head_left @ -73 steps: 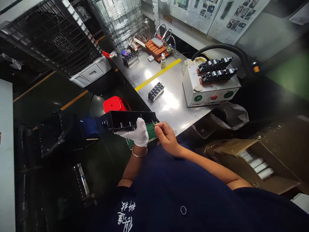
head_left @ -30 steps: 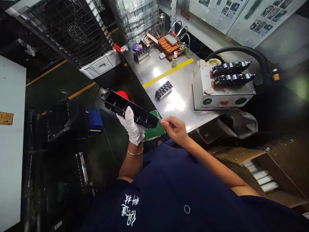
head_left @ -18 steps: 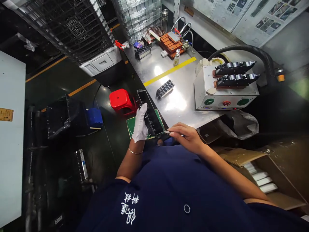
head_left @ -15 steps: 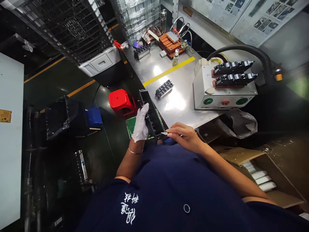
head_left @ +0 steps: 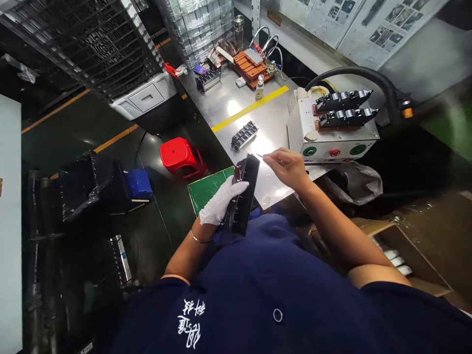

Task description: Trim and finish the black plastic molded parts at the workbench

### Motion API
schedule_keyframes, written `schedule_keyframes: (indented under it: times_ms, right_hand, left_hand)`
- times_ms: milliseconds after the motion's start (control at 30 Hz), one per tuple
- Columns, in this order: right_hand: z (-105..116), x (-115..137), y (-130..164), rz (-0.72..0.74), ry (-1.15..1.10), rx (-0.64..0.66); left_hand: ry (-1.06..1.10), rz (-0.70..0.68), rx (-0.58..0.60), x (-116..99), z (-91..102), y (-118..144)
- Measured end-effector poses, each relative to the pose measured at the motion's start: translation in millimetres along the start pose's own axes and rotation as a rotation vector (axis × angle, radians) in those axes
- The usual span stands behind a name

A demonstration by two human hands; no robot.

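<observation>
My left hand [head_left: 223, 199], in a white glove, is closed around a long black plastic part [head_left: 248, 199] that stands tilted in front of my body. Small pegs or notches run along the part's side. A bare right hand, my right hand [head_left: 285, 167], pinches a slim, blade-like tool [head_left: 259, 155] whose tip points left at the part's far end. Whether the tip touches the part I cannot tell. Beyond the far end, a short black ribbed piece [head_left: 244, 136] lies on the metal table [head_left: 271, 189].
A white control box [head_left: 332, 142] with buttons carries two black parts on top. Farther back are an orange-brown fixture [head_left: 250, 66] and a small white bottle [head_left: 260, 87]. Left of the table are a red stool [head_left: 180, 155] and a green board [head_left: 208, 189]. An open carton [head_left: 416, 255] stands right.
The black part has swung to the right and tilted, my left hand moving with it. My right hand has gone forward from the part's near end to its far end with the tool.
</observation>
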State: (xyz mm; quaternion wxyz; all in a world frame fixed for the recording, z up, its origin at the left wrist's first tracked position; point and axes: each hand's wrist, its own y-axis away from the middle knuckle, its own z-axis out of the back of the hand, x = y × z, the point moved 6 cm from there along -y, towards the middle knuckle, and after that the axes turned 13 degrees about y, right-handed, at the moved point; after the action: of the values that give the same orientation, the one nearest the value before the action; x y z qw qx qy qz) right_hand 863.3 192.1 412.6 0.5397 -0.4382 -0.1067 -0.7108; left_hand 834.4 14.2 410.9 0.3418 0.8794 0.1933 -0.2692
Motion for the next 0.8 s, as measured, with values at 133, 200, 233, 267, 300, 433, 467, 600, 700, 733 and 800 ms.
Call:
schedule_keyframes:
  times_ms: [133,200,233,267,300,433,467,600,700,733,800]
  right_hand:
    - [13.2,3.6,0.2,0.007,0.007,0.044]
    - [16.7,14.6,6.2,0.083,0.010,0.155]
    - [18.0,20.1,9.4,0.128,0.012,0.215]
    - [19.1,24.7,12.1,0.171,0.014,0.272]
    - [20.0,27.9,14.3,0.205,0.016,0.325]
    - [23.1,28.9,15.8,0.246,-0.006,0.474]
    - [23.8,28.4,15.3,0.247,-0.023,0.500]
    - [22.3,31.4,16.0,0.316,-0.036,0.615]
    - [19.9,34.0,16.0,0.398,0.017,0.636]
    - [18.8,33.9,15.8,0.417,0.032,0.633]
    - [15.8,32.3,16.2,0.443,0.049,0.619]
  left_hand:
    - [-0.001,0.197,0.011,8.3,14.8,7.6]
    - [-0.002,0.295,0.043,12.0,23.1,11.7]
    - [-0.012,0.334,0.080,13.6,25.8,14.0]
    - [-0.023,0.364,0.119,15.0,27.8,16.3]
    - [-0.030,0.392,0.155,16.6,29.1,18.9]
    - [-0.049,0.463,0.194,21.2,31.4,27.4]
    - [-0.056,0.475,0.197,21.6,30.9,29.0]
    - [-0.101,0.519,0.227,20.3,28.0,34.7]
    - [-0.136,0.575,0.217,20.7,29.1,39.3]
    - [-0.147,0.601,0.208,22.2,30.1,40.7]
    - [-0.159,0.655,0.215,27.6,30.9,43.4]
